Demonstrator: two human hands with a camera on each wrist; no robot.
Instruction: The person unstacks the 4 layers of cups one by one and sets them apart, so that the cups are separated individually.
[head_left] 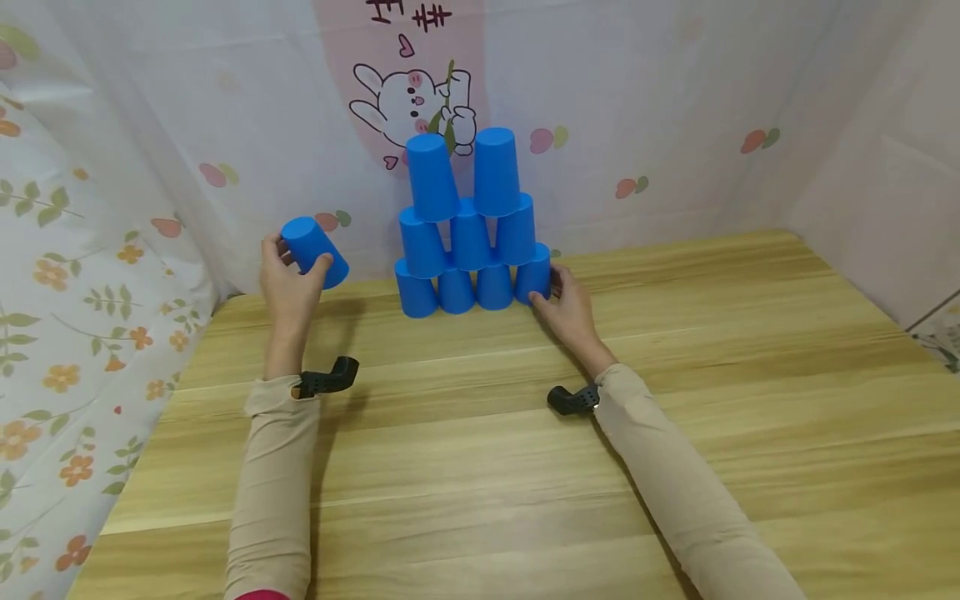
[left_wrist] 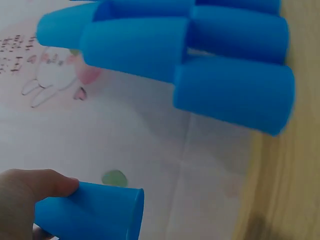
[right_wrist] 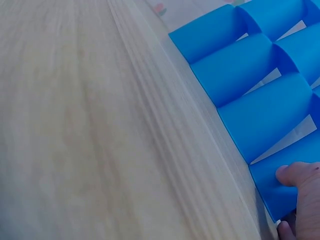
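wood-grain table [head_left: 465, 467] | white rabbit-print backdrop [head_left: 660, 92] | floral cloth [head_left: 82, 333] at left

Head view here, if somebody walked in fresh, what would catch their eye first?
Probably the stack of blue cups at the table's far side, upside down in rows of four, three and two. Next, the left hand holds one more blue cup, tilted in the air left of the stack, while the right hand grips the bottom row's right-end cup.
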